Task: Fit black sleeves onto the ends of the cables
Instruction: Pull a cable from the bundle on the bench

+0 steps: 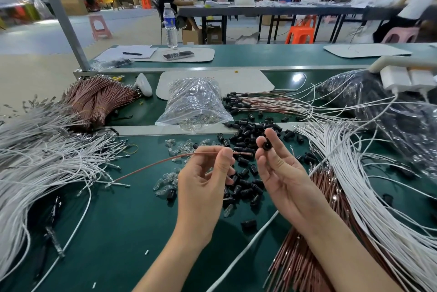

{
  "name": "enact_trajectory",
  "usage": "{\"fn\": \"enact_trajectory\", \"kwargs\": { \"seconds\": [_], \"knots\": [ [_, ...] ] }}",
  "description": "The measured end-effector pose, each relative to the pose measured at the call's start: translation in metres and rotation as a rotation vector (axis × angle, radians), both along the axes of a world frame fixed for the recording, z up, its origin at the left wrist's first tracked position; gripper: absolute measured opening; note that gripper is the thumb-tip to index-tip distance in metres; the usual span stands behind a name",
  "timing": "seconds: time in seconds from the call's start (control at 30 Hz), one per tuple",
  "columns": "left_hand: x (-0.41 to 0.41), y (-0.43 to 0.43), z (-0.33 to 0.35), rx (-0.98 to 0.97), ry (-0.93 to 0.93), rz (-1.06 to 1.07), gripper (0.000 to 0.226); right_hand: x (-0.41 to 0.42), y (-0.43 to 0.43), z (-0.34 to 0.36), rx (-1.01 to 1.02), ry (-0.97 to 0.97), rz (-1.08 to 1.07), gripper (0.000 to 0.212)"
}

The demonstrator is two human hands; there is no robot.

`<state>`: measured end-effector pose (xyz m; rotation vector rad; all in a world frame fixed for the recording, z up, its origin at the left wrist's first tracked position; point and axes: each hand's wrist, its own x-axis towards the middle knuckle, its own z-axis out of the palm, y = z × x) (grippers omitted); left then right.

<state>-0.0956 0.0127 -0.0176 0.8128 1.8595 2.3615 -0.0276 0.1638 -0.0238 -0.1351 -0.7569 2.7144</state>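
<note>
While the left hand (pixel 203 178) pinched a brown cable (pixel 165 160) near its end between thumb and fingers, the right hand (pixel 283 173) pinched one black sleeve (pixel 267 146) between thumb and forefinger, just beside the cable's tip, above the green table (pixel 118 232). Loose sleeves (pixel 246 185) lay scattered beneath both hands.

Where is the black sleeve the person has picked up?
In the head view, just right of centre: the right hand pinches the black sleeve, close to the tip of the brown cable held by the left hand, above the loose sleeves.
</note>
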Motion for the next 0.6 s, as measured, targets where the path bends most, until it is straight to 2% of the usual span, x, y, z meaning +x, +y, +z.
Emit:
{"fn": "enact_trajectory", "kwargs": {
  "seconds": [0.3, 0.6],
  "knots": [
    [0.0030, 0.0000, 0.0029, 0.019, 0.006, -0.026, 0.022, 0.0025, 0.0006, 0.0004, 0.002, 0.041, 0.048, 0.043],
    [0.0037, -0.0007, 0.0034, 0.026, 0.031, -0.013, 0.017, 0.0015, -0.0023, 0.0015, 0.066, 0.004, 0.037, 0.051]
  ]
}}
